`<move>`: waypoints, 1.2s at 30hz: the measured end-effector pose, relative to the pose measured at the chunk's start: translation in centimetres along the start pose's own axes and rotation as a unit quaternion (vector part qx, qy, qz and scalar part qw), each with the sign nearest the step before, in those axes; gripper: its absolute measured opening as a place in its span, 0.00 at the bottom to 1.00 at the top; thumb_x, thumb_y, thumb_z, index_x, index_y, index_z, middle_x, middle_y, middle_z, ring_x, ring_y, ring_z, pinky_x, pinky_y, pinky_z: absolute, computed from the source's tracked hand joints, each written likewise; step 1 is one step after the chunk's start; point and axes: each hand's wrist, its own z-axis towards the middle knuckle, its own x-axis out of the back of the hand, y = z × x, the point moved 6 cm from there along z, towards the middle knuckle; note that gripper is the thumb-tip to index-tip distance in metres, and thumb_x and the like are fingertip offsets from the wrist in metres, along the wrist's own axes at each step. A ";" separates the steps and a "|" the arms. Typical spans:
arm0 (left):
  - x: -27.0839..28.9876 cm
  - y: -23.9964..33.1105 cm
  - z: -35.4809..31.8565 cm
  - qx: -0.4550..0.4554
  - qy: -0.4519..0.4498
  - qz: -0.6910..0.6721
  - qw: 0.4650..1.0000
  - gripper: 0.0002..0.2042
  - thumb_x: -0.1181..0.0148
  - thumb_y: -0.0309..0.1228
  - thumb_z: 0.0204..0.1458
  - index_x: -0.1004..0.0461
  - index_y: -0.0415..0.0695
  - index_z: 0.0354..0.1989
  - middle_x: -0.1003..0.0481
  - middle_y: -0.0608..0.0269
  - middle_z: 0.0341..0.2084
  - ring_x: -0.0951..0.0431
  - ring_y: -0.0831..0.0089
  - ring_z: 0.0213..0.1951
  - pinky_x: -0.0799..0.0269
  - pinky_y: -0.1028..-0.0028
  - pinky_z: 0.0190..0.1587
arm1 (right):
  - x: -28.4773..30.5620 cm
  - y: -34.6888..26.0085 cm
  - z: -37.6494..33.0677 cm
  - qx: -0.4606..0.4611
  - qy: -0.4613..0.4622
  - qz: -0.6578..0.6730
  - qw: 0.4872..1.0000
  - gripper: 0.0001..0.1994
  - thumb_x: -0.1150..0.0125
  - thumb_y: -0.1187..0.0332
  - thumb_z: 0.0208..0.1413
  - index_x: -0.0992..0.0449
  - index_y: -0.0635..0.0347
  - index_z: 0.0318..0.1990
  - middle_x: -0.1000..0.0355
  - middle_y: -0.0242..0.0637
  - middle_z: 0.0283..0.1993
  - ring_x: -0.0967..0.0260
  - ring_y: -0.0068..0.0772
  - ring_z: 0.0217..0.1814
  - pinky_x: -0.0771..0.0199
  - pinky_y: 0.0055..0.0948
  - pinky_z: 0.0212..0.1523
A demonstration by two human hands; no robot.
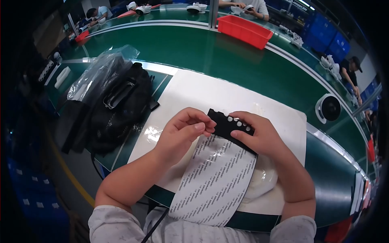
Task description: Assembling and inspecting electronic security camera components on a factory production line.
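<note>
My right hand (259, 133) grips a black strip (225, 125) with a row of round holes along its far edge, thumb on top. The strip joins the top of a white printed backing sheet (214, 182), which hangs toward my lap. My left hand (184, 131) is closed in a pinch right at the strip's left edge; what lies between thumb and fingers is too small to make out. Partly hidden under the backing sheet and my right forearm is a glossy white rounded part (263, 182). A large white sheet (186, 87) lies beneath it all.
A black bag (121, 105) and clear plastic bags (101, 73) lie at the left. Beyond the green table (162, 42) stands a red bin (243, 32). A round white-and-black device (328, 108) sits at the right. Other people work farther off, along the line.
</note>
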 end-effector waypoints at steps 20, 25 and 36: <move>-0.8 -2.2 -0.1 0.130 -0.005 0.023 0.991 0.06 0.51 0.23 0.48 0.30 0.36 0.33 0.28 0.52 0.29 0.27 0.66 0.32 0.30 0.70 0.36 | -0.2 0.8 0.4 0.075 0.022 -0.028 0.997 0.21 0.42 0.63 0.41 0.33 0.60 0.44 0.32 0.44 0.41 0.33 0.39 0.42 0.36 0.28 0.44; 0.4 -2.3 -0.4 0.087 0.007 0.043 0.995 0.07 0.50 0.26 0.46 0.31 0.34 0.31 0.28 0.53 0.25 0.29 0.68 0.27 0.33 0.71 0.33 | -1.3 1.5 1.4 0.082 -0.008 -0.035 0.996 0.22 0.45 0.59 0.43 0.34 0.58 0.46 0.33 0.44 0.43 0.34 0.41 0.44 0.36 0.33 0.45; 0.0 -2.7 -0.2 0.055 0.032 0.101 0.993 0.07 0.49 0.31 0.46 0.34 0.39 0.25 0.32 0.57 0.21 0.31 0.69 0.23 0.34 0.73 0.26 | -0.8 2.0 1.1 0.068 -0.019 -0.039 0.997 0.23 0.45 0.59 0.42 0.35 0.55 0.47 0.33 0.42 0.43 0.35 0.40 0.44 0.36 0.32 0.45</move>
